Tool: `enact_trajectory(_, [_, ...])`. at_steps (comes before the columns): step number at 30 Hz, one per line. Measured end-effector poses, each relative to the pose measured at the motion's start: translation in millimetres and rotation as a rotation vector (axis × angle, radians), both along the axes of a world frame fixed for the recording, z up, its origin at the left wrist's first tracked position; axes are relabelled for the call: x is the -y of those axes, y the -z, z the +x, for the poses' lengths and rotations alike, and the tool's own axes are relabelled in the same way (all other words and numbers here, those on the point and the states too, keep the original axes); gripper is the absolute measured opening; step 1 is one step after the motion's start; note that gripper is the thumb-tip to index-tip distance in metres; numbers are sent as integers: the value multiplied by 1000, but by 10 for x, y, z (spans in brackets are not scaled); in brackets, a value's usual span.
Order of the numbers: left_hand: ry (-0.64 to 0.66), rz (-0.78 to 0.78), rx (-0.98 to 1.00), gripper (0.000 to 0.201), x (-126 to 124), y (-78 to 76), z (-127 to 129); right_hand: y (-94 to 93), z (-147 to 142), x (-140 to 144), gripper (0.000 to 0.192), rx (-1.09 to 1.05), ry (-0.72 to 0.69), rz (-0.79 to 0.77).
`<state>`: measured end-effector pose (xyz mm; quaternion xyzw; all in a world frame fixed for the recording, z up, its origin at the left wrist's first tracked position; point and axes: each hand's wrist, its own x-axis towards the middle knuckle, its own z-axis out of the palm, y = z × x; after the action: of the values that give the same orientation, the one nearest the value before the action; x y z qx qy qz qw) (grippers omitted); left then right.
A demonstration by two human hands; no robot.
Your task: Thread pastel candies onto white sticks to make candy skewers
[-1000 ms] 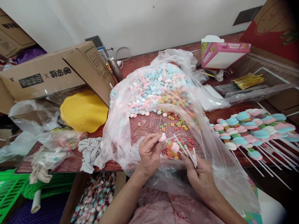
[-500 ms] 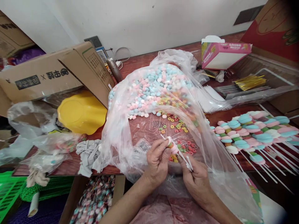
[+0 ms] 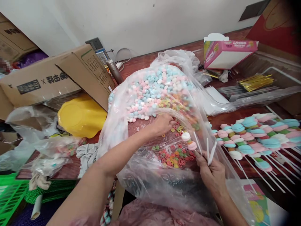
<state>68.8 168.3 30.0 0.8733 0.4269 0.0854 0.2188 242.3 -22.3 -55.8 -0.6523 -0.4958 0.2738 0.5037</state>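
Observation:
My right hand is closed around several thin white sticks. One of them carries a short candy skewer, with a white and a pink marshmallow and coloured pieces between them. My left hand reaches over the plastic, its fingers bent together at a group of ring gummies. Whatever lies between its fingertips is too small to make out. A second heap of ring gummies, red, orange and green, spreads between the two hands. Behind them lies a big pile of pastel marshmallows inside a clear plastic bag.
Finished-looking candy skewers lie stacked at the right. Behind them is a clear tray with gold twist ties, beside a pink box. A yellow bowl and a cardboard box stand left, near a grey cloth.
My left hand has left the candy skewer and moved up and away to the ring gummies. My right hand has shifted right, keeping the skewer and sticks.

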Motion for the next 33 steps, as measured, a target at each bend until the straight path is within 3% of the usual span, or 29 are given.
enact_trajectory(3, [-44,46,-56,14,-134,210,279,-34,-24,9,27,9,-10,46])
enact_trajectory(7, [-11,33,4,16,-125,278,282,-57,-19,12,22,91,-69,132])
enact_trajectory(10, [-28,-120,311,14,-1,167,118,-52,-13,21,24,143,-116,197])
enact_trajectory(12, [-97,-348,567,6,165,46,-8,-63,-13,36,25,151,-108,225])
enact_trajectory(14, [-181,-560,725,10,381,-76,-123,-92,-15,61,24,153,-91,239])
enact_trajectory(18, [-324,-702,939,22,815,-199,-284,-136,-33,138,28,235,-147,284])
enact_trajectory(22, [-462,-710,1199,23,1106,-117,-371,-99,-78,198,46,446,-201,338])
enact_trajectory(26, [-523,-577,1344,17,1261,25,-417,-104,-123,215,50,612,-229,349])
enact_trajectory(29, [-536,-460,1386,15,1300,115,-440,-175,-140,229,49,592,-225,392])
enact_trajectory(33, [-573,-418,1420,15,1303,188,-461,-262,-154,245,48,529,-176,402])
